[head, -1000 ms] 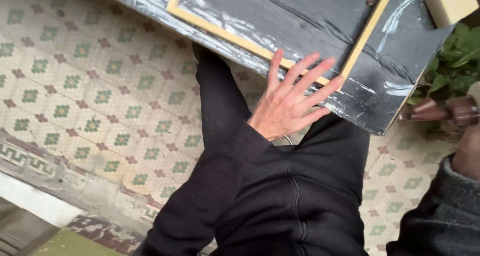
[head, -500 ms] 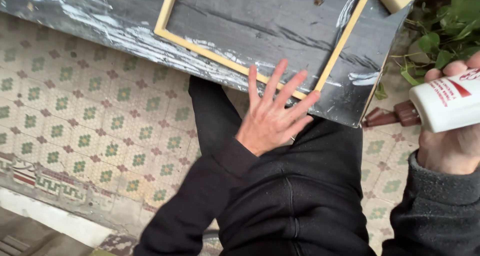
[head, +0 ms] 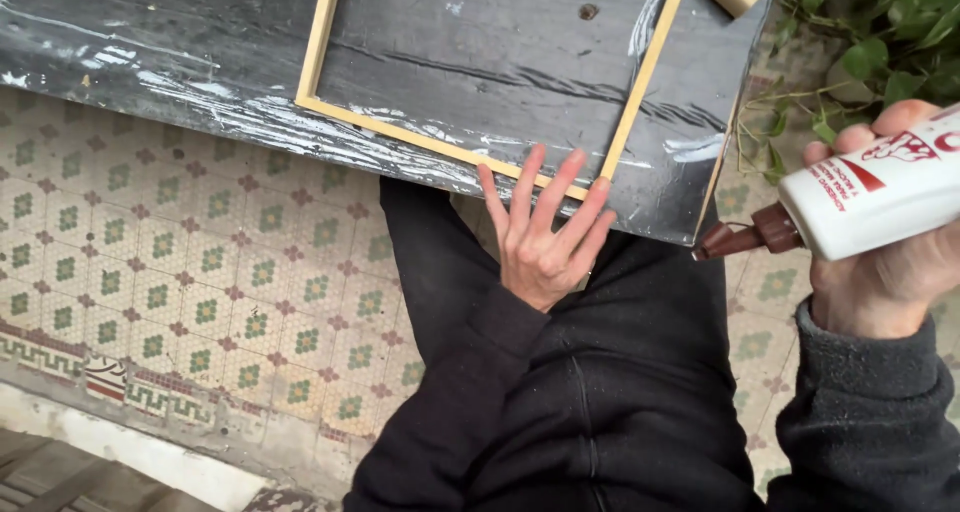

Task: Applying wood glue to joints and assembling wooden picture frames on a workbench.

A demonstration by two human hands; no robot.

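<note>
A dark, paint-streaked worktop [head: 200, 62] spans the upper view above a patterned tiled floor [head: 180, 302]. On the worktop lies a thin pale wooden frame [head: 630, 107], its near corner just beyond the left hand [head: 545, 242], which is released, fingers spread flat at the worktop's front edge. The right hand [head: 885, 272] is clenched around a white glue bottle [head: 880, 197], brown nozzle [head: 745, 239] pointing left, just off the worktop's right corner. Green foliage [head: 880, 42] stands behind.

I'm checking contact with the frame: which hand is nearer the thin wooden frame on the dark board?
Left. The left hand has fingertips at the wooden frame's near corner; the right hand holds a glue bottle off the board's side.
</note>
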